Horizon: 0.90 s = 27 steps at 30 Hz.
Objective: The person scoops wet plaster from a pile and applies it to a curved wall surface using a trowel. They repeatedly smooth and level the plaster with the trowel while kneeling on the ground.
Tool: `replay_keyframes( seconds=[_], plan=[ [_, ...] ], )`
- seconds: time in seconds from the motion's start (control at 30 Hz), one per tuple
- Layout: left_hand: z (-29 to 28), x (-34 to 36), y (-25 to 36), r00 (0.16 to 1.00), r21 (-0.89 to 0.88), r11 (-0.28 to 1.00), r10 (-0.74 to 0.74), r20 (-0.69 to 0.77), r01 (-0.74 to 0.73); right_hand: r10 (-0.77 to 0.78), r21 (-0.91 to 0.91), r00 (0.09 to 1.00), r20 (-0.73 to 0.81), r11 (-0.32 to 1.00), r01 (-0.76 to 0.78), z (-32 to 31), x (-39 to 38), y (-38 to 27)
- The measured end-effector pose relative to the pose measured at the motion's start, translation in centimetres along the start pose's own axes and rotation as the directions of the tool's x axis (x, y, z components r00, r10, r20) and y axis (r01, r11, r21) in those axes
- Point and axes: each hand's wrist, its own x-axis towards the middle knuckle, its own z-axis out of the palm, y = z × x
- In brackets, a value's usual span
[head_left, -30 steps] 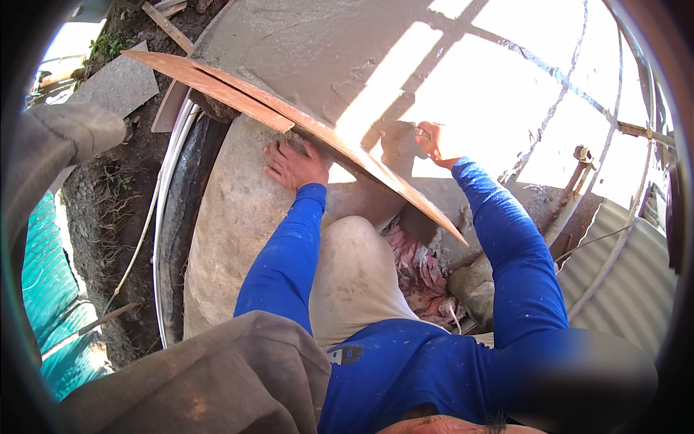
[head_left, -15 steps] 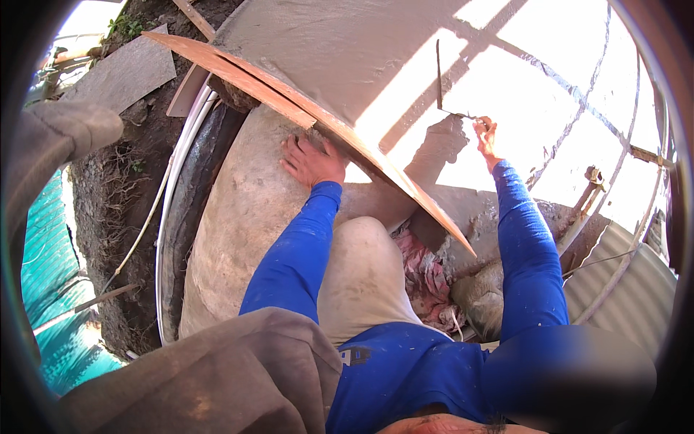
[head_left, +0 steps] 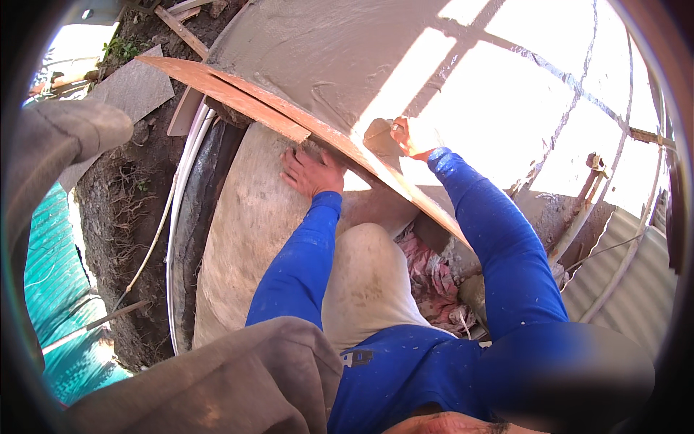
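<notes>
My left hand lies with its fingers spread on a broad, stained tan surface, just below a long wooden board. My right hand is closed and low over the wet grey concrete, just beyond the board's edge. It grips a trowel, whose blade hardly shows against the concrete and the shadow beside my fingers. The board runs slantwise along the near edge of the concrete, with a split or gap along its upper part.
Bright sun and bar-shaped shadows fall across the concrete. To the left are white pipes, rooty soil and green corrugated sheeting. At right stand poles and grey corrugated sheet. A crumpled reddish sack lies beside my knee.
My right hand has swept left and nearer to the board; the thin tool that stood out from it no longer shows clearly. My left hand stays on the tan surface.
</notes>
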Motion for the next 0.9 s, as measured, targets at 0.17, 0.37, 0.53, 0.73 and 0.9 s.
replay_keyframes(
  seconds=[0.17,0.37,0.53,0.73,0.9],
  plan=[
    [-0.2,0.1,0.5,1.0,-0.015,1.0,-0.001,0.028,0.002,-0.122,-0.029,0.965,-0.233,0.993,0.118,2.4,-0.3,5.8],
    [-0.7,0.1,0.1,0.999,0.011,1.0,-0.009,0.04,0.009,0.183,0.228,0.926,-0.329,0.967,-0.111,3.4,-2.4,13.4],
    [0.5,0.0,0.6,0.999,0.055,0.998,0.021,-0.035,-0.019,0.252,-0.165,0.945,-0.21,0.943,-0.288,1.2,-7.4,24.2],
    [-0.2,0.1,1.0,1.0,0.036,0.999,0.0,0.024,-0.001,0.289,-0.262,0.946,-0.149,0.91,-0.32,-3.1,-13.6,23.2],
    [-0.3,0.2,0.2,0.999,0.046,0.999,-0.007,0.039,0.005,0.117,-0.208,0.992,-0.042,0.97,-0.124,-3.7,-17.2,16.3]
  ],
)
